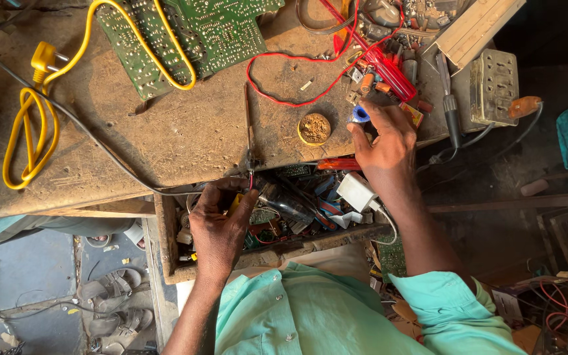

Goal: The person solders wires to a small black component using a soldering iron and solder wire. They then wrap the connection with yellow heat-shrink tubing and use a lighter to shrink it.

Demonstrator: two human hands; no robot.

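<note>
My left hand (220,223) is closed over the edge of an open drawer (165,243). It grips the handle of a thin soldering iron (249,131) whose rod lies up across the worn wooden bench (165,138). My right hand (386,141) rests on the bench, and its fingertips pinch a small blue spool (361,114). A round tin of brown paste (314,129) sits just left of that hand. A green circuit board (185,33) lies at the far edge of the bench.
A yellow cable with plug (41,59) coils at the left, and a red wire (284,79) loops by the board. The drawer holds parts, a white charger (356,190) and a red screwdriver (340,164). A switch box (494,85) sits at the right. Sandals (106,289) lie on the floor.
</note>
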